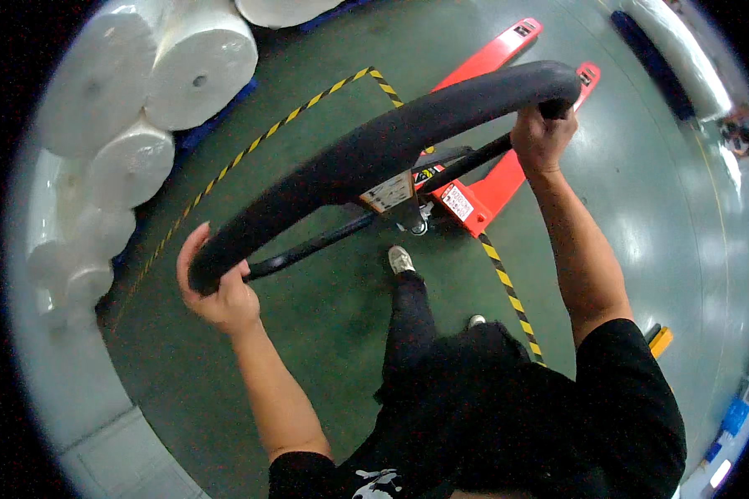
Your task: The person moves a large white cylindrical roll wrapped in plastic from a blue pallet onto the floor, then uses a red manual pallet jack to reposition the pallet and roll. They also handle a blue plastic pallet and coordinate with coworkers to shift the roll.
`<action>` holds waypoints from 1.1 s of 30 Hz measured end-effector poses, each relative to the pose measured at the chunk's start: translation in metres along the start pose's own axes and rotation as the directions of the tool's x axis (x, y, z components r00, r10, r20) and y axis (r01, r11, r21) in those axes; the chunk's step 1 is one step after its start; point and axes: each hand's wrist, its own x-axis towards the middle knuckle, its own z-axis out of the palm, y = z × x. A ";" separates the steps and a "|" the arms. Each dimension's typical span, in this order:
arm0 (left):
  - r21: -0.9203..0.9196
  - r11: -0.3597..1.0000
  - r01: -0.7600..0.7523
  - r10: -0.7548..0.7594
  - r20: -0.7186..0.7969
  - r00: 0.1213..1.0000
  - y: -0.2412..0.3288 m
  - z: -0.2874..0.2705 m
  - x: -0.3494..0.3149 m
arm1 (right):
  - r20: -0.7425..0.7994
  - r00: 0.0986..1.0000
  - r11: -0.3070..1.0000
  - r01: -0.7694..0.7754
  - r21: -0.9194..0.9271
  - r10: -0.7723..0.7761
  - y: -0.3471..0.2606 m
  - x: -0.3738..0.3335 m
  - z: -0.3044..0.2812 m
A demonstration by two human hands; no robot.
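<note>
Both of my hands are on the black loop handle (349, 158) of a red pallet jack (495, 191), which slants across the view from lower left to upper right. My left hand (225, 303) curls around the handle's lower left end, fingers on its outer side. At the upper right end, my right hand (545, 141) is closed around the grip, its fingertips partly hidden by the handle. Beyond the handle, the jack's two red forks (508, 46) point away to the upper right. A label plate (389, 193) sits at the handle's middle.
Large wrapped white rolls (200, 75) are stacked along the left. Yellow-and-black tape (266, 137) marks the green floor (324, 308). Another wrapped roll (678, 54) lies at the far right beside a dark blue strip (653, 62). A yellow object (661, 342) stands near my right elbow.
</note>
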 end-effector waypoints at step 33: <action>-0.298 0.951 0.084 0.042 0.391 0.919 -0.133 0.112 0.149 | -0.099 0.975 0.947 -0.167 0.275 0.200 -0.008 -0.094 -0.005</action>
